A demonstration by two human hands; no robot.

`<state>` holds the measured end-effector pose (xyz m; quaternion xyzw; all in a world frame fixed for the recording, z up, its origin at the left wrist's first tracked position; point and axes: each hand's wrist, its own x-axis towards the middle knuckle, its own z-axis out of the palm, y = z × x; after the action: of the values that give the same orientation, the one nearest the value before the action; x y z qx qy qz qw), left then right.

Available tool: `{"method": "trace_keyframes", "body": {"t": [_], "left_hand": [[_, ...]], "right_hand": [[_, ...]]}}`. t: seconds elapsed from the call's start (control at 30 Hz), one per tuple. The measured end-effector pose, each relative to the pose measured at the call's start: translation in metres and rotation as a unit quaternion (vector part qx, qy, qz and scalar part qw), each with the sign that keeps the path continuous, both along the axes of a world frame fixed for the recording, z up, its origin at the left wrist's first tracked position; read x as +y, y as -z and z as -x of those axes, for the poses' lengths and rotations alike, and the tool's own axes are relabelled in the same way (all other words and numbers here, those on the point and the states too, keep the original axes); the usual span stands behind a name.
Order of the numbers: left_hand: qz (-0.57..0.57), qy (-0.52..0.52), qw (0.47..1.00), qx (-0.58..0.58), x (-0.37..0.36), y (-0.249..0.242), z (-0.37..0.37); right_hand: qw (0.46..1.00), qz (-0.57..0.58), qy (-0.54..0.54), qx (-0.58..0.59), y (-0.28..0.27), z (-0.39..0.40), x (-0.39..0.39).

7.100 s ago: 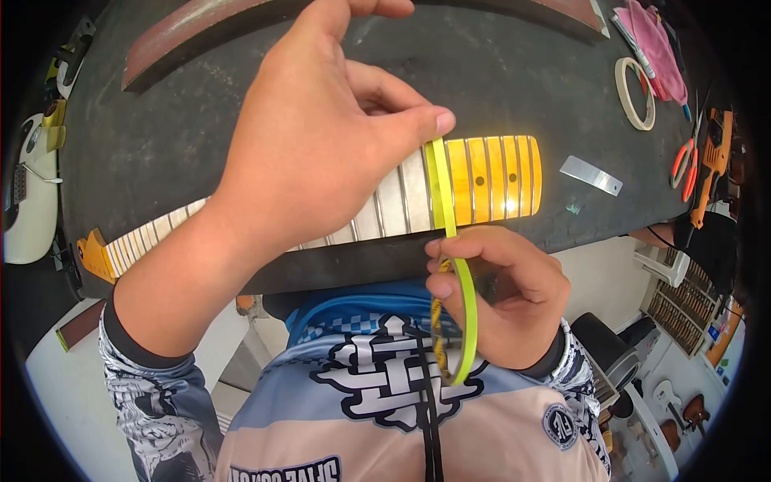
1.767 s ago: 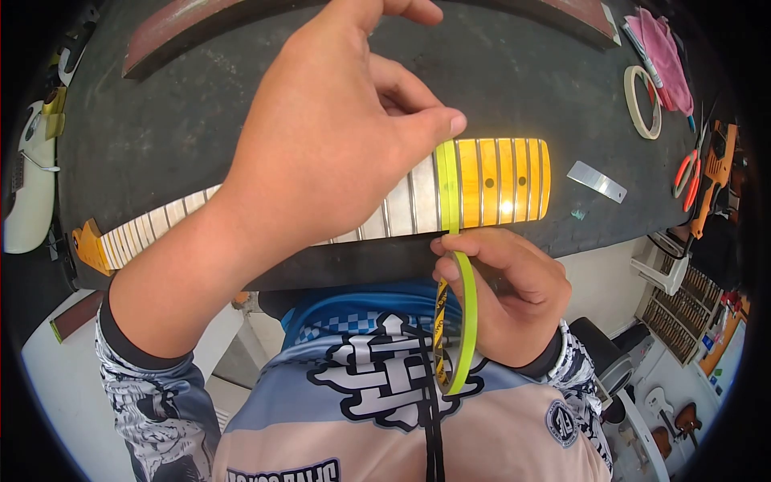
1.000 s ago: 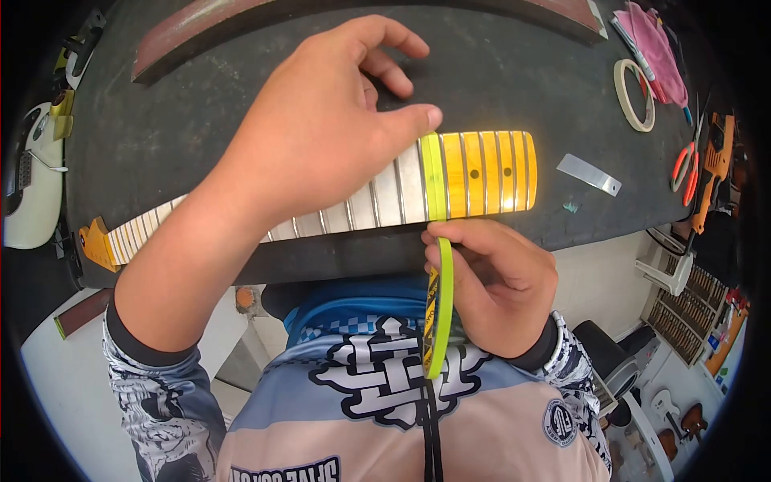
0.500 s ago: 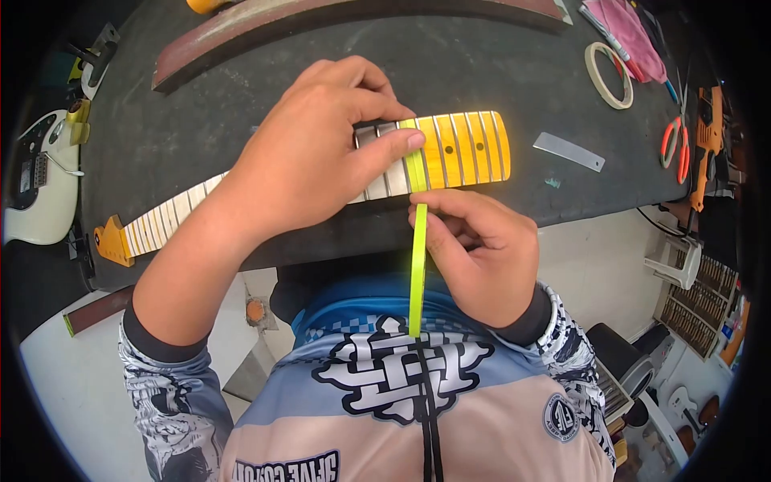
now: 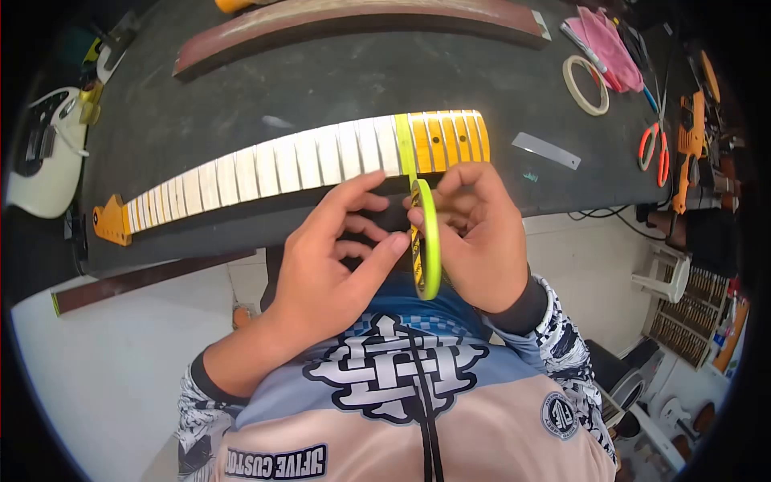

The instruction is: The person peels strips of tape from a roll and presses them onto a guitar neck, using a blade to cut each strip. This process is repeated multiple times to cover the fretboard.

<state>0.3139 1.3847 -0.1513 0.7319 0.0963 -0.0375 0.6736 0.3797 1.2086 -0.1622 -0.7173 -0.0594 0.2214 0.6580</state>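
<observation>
A guitar neck [image 5: 474, 136] lies across the dark bench, its headstock to the left. Pale masking covers most spaces between its frets, while bare yellow wood shows at the right end. One yellow-green strip of tape [image 5: 404, 140] crosses the fretboard beside that bare part and hangs over the near edge. It runs to a roll of yellow-green tape [image 5: 430, 241], which my right hand [image 5: 482, 241] pinches between thumb and fingers. To the left of the roll, my left hand [image 5: 333, 257] has its fingers apart and curved, holding nothing.
Behind the neck lies a long brown beam [image 5: 361, 28]. At right are a small metal plate [image 5: 546, 151], a cream tape roll [image 5: 585, 85], red-handled scissors [image 5: 654, 153] and a pink cloth [image 5: 606, 48]. A white guitar body [image 5: 48, 177] sits at far left.
My left hand has let go of the fretboard and come down toward my body. The tape roll has turned to show its side in my right hand. The view has shifted slightly.
</observation>
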Motion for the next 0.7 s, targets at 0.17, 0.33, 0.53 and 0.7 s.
{"method": "trace_keyframes", "body": {"t": [0.17, 0.33, 0.53, 0.7], "left_hand": [[0.023, 0.034, 0.999, 0.004, -0.003, 0.006, -0.013], [0.042, 0.007, 0.998, 0.047, -0.006, 0.008, -0.021], [0.115, -0.022, 0.986, 0.122, -0.01, 0.002, -0.027], [0.1, -0.016, 0.992, 0.078, -0.013, 0.007, -0.022]], "right_hand": [[1.0, -0.015, 0.009, -0.02, 0.006, 0.002, -0.001], [1.0, 0.008, -0.016, -0.007, 0.005, 0.0, -0.004], [0.993, 0.09, -0.07, 0.0, -0.005, 0.002, -0.008], [0.958, 0.204, -0.026, -0.201, -0.025, -0.004, -0.027]]}}
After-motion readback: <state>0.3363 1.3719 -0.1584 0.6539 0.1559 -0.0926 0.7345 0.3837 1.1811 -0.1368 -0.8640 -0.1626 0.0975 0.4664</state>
